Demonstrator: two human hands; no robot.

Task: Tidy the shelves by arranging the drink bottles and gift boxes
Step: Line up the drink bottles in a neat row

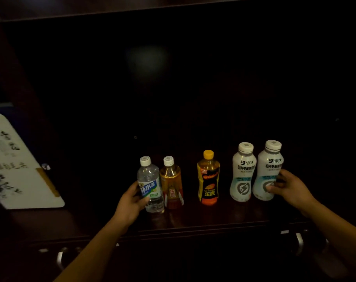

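Several drink bottles stand in a row on a dark wooden shelf (193,222). My left hand (132,202) grips the clear water bottle (150,184) at the row's left end. An amber tea bottle (172,182) stands touching it on the right. In the middle is a yellow-capped orange and black energy drink bottle (208,178). A white bottle (242,171) stands upright to its right. My right hand (289,188) holds the lower part of the rightmost white bottle (267,169). A white gift box (20,169) with dark script lies at the left.
The shelf recess behind the bottles is dark and deep. The shelf above (173,9) overhangs at the top. Below the shelf's front edge are drawer fronts with metal handles (60,259) (299,243).
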